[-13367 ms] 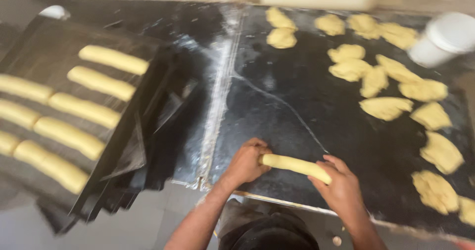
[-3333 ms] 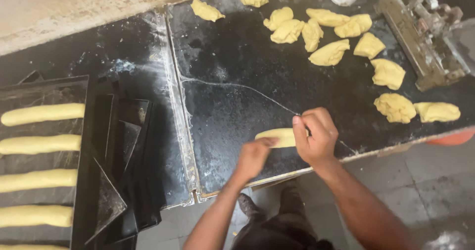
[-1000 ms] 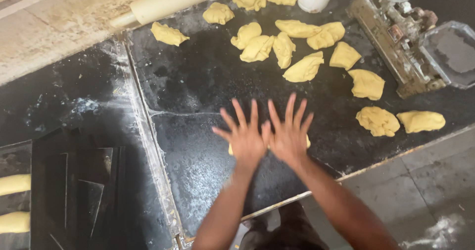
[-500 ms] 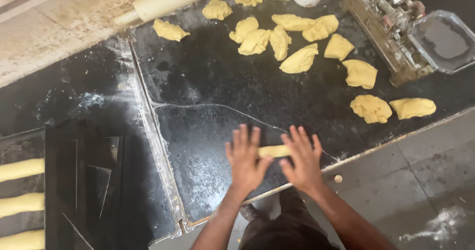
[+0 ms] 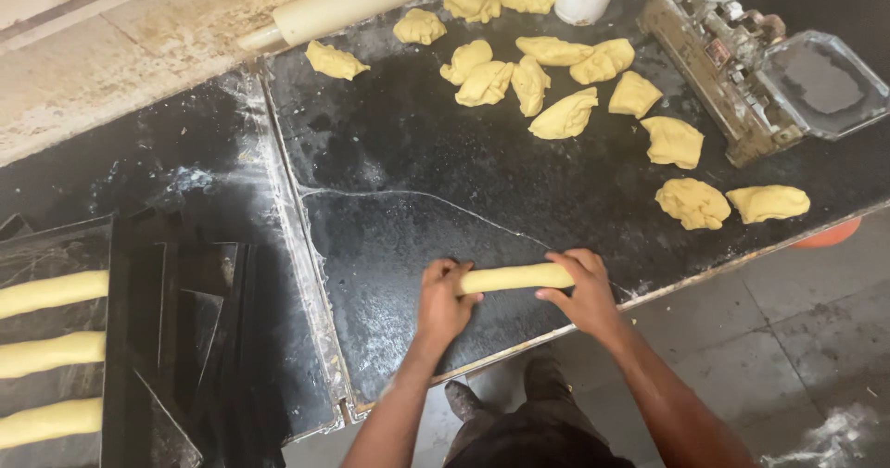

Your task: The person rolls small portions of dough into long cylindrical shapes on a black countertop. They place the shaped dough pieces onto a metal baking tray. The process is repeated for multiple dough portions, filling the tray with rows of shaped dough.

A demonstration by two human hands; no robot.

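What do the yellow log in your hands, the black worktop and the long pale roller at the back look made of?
Yellow log: soft dough, matte and smooth, held at its ends by the left hand and right hand. Black worktop: likely stone, dark, flour-dusted, with a thin crack. Pale roller: probably wood, though it could be plastic; cylindrical, dull finish.
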